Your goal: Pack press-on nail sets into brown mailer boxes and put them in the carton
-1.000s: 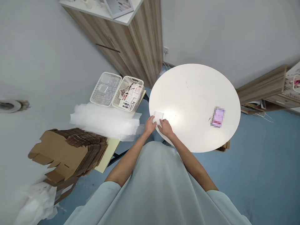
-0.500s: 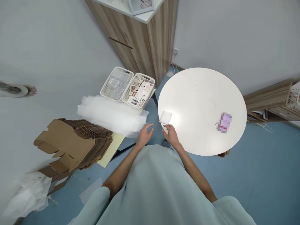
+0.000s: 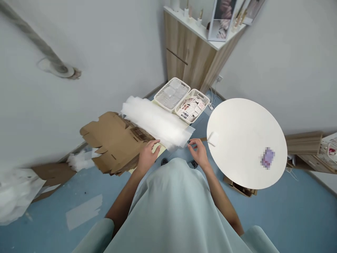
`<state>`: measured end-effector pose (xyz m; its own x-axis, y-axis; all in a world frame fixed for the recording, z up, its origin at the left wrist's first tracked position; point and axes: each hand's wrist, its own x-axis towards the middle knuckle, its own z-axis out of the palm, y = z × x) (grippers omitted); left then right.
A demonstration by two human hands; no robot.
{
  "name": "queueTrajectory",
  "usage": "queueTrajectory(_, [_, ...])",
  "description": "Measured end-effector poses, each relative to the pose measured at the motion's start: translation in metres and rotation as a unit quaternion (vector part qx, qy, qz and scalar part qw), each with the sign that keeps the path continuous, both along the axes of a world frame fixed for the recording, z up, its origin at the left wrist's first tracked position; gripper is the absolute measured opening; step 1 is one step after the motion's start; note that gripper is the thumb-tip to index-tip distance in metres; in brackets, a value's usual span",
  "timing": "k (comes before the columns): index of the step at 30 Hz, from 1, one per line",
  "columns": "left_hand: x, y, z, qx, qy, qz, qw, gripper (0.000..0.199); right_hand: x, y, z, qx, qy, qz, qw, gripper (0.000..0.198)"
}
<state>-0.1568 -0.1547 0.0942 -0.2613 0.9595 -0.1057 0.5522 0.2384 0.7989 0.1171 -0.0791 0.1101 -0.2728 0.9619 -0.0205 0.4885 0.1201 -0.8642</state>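
My left hand [image 3: 148, 154] is open, its thumb and fingers apart, at the right side of the flattened cardboard boxes [image 3: 113, 140]. My right hand [image 3: 198, 151] hangs open and bent-fingered near the front corner of a stack of white translucent sheets [image 3: 160, 121]; I see nothing in it. Whether either hand touches these things I cannot tell. To the right of my right hand, a small white packet [image 3: 213, 138] lies at the left edge of the round white table [image 3: 242, 130].
Beyond the sheets stand a white basket of clear plastic boxes [image 3: 172, 94] and a white basket of printed cards [image 3: 192, 107]. A wooden cabinet [image 3: 189, 52] is behind them. A blurred purple object [image 3: 268, 158] lies on the round table. White plastic bags [image 3: 18, 193] sit at far left.
The view has turned left, so the round table and baskets appear further right. My hands have moved apart and away from the white packet, toward the cardboard and the sheets.
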Motion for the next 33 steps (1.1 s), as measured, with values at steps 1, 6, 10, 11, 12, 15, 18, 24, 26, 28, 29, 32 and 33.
queueTrajectory(1, [-0.02,-0.01,-0.001,-0.007,0.026,0.019,0.999,0.039,-0.014,-0.001,0.003,-0.001,-0.001,0.015,1.0,0.012])
queueTrajectory(6, [-0.095,-0.052,-0.029,-0.113,0.132,0.053,0.983,0.042,-0.079,-0.005,0.015,-0.021,-0.016,0.088,0.996,0.009])
queueTrajectory(10, [-0.116,-0.065,-0.051,-0.138,0.135,0.028,0.981,0.041,-0.116,-0.007,0.018,-0.022,-0.038,0.159,0.986,0.005])
queueTrajectory(11, [-0.118,-0.066,-0.053,-0.136,0.13,0.026,0.982,0.04,-0.123,-0.008,0.017,-0.018,-0.044,0.175,0.983,0.004])
queueTrajectory(12, [-0.119,-0.067,-0.054,-0.134,0.122,0.023,0.983,0.039,-0.13,-0.008,0.016,-0.014,-0.051,0.192,0.98,0.003])
queueTrajectory(15, [-0.121,-0.066,-0.054,-0.122,0.111,0.011,0.986,0.037,-0.148,-0.012,0.009,-0.008,-0.077,0.245,0.966,0.007])
queueTrajectory(18, [-0.123,-0.061,-0.051,-0.124,0.141,0.004,0.982,0.042,-0.167,-0.018,-0.002,-0.01,-0.113,0.309,0.944,0.014])
queueTrajectory(24, [-0.118,-0.052,-0.045,-0.139,0.204,-0.023,0.969,0.042,-0.201,-0.028,-0.026,0.006,-0.257,0.399,0.88,0.027])
queueTrajectory(26, [-0.116,-0.052,-0.046,-0.134,0.205,-0.031,0.969,0.039,-0.208,-0.029,-0.03,0.005,-0.313,0.403,0.86,0.025])
queueTrajectory(28, [-0.114,-0.054,-0.046,-0.127,0.195,-0.033,0.972,0.038,-0.212,-0.03,-0.03,-0.001,-0.351,0.402,0.846,0.024])
queueTrajectory(29, [-0.114,-0.056,-0.047,-0.12,0.189,-0.032,0.974,0.037,-0.213,-0.03,-0.03,-0.006,-0.365,0.4,0.841,0.023])
queueTrajectory(32, [-0.115,-0.064,-0.042,-0.08,0.174,-0.018,0.981,0.038,-0.216,-0.03,-0.028,-0.027,-0.395,0.399,0.827,0.022])
queueTrajectory(33, [-0.115,-0.067,-0.038,-0.061,0.169,-0.011,0.984,0.038,-0.217,-0.029,-0.028,-0.034,-0.4,0.398,0.825,0.022])
